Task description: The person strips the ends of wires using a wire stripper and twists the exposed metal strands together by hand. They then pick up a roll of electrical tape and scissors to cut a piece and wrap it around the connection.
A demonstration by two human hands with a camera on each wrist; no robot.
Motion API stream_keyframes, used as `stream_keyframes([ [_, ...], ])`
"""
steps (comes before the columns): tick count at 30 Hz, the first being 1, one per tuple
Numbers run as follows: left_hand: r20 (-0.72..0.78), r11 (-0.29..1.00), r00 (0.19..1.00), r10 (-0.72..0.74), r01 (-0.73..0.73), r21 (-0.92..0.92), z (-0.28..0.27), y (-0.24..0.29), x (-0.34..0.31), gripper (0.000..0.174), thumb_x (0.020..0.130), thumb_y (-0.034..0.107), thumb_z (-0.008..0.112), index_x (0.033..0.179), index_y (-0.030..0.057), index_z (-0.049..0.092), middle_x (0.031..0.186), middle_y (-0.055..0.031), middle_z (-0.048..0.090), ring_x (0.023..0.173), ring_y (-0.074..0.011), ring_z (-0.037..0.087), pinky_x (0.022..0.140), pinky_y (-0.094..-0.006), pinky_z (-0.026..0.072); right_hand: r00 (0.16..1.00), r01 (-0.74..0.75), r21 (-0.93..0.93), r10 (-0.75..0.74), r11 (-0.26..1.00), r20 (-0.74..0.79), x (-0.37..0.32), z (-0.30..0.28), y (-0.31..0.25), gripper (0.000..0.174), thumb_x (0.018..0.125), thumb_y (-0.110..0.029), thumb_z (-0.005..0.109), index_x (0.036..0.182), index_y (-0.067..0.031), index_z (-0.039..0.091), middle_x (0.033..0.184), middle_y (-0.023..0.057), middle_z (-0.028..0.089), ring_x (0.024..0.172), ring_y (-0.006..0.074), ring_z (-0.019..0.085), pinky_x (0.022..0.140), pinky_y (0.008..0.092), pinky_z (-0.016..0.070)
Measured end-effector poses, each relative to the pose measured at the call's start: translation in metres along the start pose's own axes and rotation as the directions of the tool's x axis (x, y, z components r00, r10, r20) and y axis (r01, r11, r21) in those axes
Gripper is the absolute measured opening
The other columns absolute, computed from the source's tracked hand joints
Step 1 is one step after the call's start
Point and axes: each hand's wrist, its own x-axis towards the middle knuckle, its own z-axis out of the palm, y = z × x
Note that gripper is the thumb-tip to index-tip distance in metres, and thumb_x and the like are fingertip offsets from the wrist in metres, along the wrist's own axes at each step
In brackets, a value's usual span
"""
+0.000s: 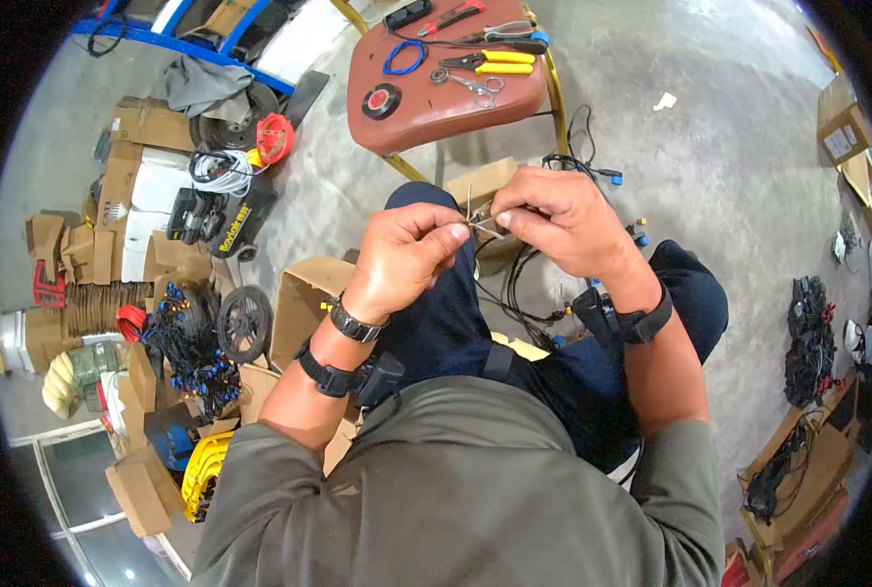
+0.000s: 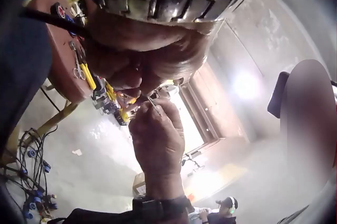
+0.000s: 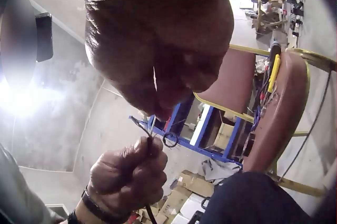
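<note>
My left hand [image 1: 403,256] pinches a thin black cable [image 3: 151,214] near its end, between thumb and curled fingers. Short loose wires [image 1: 482,227] fan out from that end, some of them pale or silvery. Close on the other side, my right hand [image 1: 565,223] has thumb and forefinger pinched together on one of the wires. The right wrist view shows the right hand [image 3: 158,40] dark above the wire ends, with the left hand [image 3: 129,176] below. From the left wrist, the fingertips of both hands nearly meet around a thin pale wire [image 2: 152,104].
Ahead stands a brown padded chair [image 1: 436,108] bearing yellow-handled wire strippers [image 1: 504,63], scissors [image 1: 477,88], a blue wire coil [image 1: 404,57] and a round black-and-red tape roll [image 1: 381,101]. Black cables [image 1: 519,293] lie on the floor between my legs. Cartons [image 1: 309,303] and wheels crowd the left.
</note>
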Motion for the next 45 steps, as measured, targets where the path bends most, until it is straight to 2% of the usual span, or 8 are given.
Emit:
stream_keyframes([
  [2, -0.009, 0.997, 0.997, 0.080, -0.080, 0.017, 0.004, -0.006, 0.001, 0.012, 0.092, 0.013, 0.066, 0.096, 0.0013, 0.069, 0.067, 0.0006, 0.060, 0.051, -0.0041, 0.049, 0.043, -0.0191, 0.0371, 1.000, 0.016, -0.001, -0.016, 1.000, -0.005, -0.001, 0.001, 0.004, 0.009, 0.080, 0.001, 0.063, 0.088, -0.0026, 0.064, 0.077, 0.0082, 0.062, 0.067, 0.0216, 0.057, 0.061, 0.0307, 0.0449],
  [8, -0.092, 0.976, 0.976, 0.197, -0.186, 0.112, 0.014, -0.021, 0.008, 0.012, 0.092, 0.011, 0.065, 0.095, -0.0004, 0.068, 0.067, 0.0007, 0.060, 0.050, -0.0043, 0.049, 0.044, -0.0203, 0.0387, 0.997, 0.052, -0.119, -0.057, 0.992, -0.044, -0.001, 0.007, 0.002, 0.007, 0.077, -0.006, 0.065, 0.084, -0.0045, 0.065, 0.082, 0.0102, 0.064, 0.077, 0.0314, 0.062, 0.068, 0.0401, 0.0498],
  [12, -0.186, 0.974, 0.962, 0.198, -0.172, 0.146, 0.020, -0.018, 0.011, 0.012, 0.092, 0.009, 0.065, 0.091, -0.0023, 0.067, 0.068, 0.0007, 0.061, 0.059, -0.0044, 0.051, 0.053, -0.0222, 0.0423, 0.970, 0.196, -0.386, -0.237, 0.902, -0.062, 0.001, 0.015, 0.003, 0.007, 0.070, -0.006, 0.067, 0.076, -0.0074, 0.062, 0.076, 0.0075, 0.056, 0.072, 0.0287, 0.058, 0.064, 0.0401, 0.0489],
  [21, -0.257, 0.981, 0.965, 0.046, -0.092, -0.171, 0.021, -0.008, 0.019, 0.015, 0.095, 0.015, 0.063, 0.098, 0.0012, 0.065, 0.068, -0.0027, 0.062, 0.048, -0.0084, 0.054, 0.042, -0.0208, 0.0396, 0.939, 0.230, -0.537, -0.330, 0.811, -0.095, 0.003, 0.028, 0.003, 0.012, 0.066, -0.001, 0.067, 0.076, -0.0044, 0.063, 0.072, 0.0067, 0.053, 0.064, 0.0254, 0.056, 0.055, 0.0364, 0.0453],
  [27, -0.255, 0.966, 0.966, 0.047, -0.108, -0.234, 0.018, -0.009, 0.020, 0.017, 0.096, 0.018, 0.063, 0.101, 0.0020, 0.063, 0.071, -0.0043, 0.064, 0.049, -0.0096, 0.056, 0.042, -0.0211, 0.0414, 0.954, 0.138, -0.358, -0.222, 0.924, -0.204, 0.003, 0.030, 0.001, 0.009, 0.074, 0.000, 0.066, 0.083, -0.0022, 0.064, 0.075, 0.0089, 0.056, 0.061, 0.0255, 0.057, 0.053, 0.0333, 0.0453],
  [33, -0.240, 0.965, 0.968, 0.080, -0.135, -0.226, 0.019, -0.013, 0.019, 0.017, 0.096, 0.018, 0.063, 0.100, 0.0022, 0.062, 0.071, -0.0045, 0.064, 0.050, -0.0099, 0.057, 0.043, -0.0210, 0.0427, 0.966, -0.088, -0.069, 0.068, 0.994, -0.250, -0.003, 0.034, 0.002, 0.008, 0.084, -0.005, 0.067, 0.091, -0.0004, 0.066, 0.075, 0.0080, 0.060, 0.061, 0.0134, 0.055, 0.056, 0.0269, 0.0442],
  [39, -0.246, 0.934, 0.961, 0.127, -0.199, -0.296, 0.020, -0.013, 0.019, 0.014, 0.096, 0.017, 0.062, 0.100, 0.0031, 0.062, 0.072, -0.0049, 0.064, 0.050, -0.0099, 0.056, 0.043, -0.0204, 0.0422, 0.907, -0.327, 0.203, 0.367, 0.923, -0.206, -0.007, 0.041, 0.007, 0.010, 0.088, -0.008, 0.067, 0.093, -0.0002, 0.069, 0.077, 0.0007, 0.065, 0.064, 0.0050, 0.054, 0.056, 0.0236, 0.0438],
  [45, -0.163, 0.939, 0.983, 0.088, -0.136, -0.316, 0.017, -0.009, 0.012, 0.015, 0.096, 0.017, 0.062, 0.101, 0.0027, 0.063, 0.071, -0.0054, 0.064, 0.048, -0.0095, 0.054, 0.041, -0.0197, 0.0396, 0.869, -0.366, 0.430, 0.468, 0.825, -0.159, -0.005, 0.039, 0.026, 0.016, 0.087, -0.012, 0.067, 0.096, 0.0009, 0.071, 0.083, 0.0036, 0.068, 0.074, 0.0098, 0.061, 0.065, 0.0259, 0.0497],
])
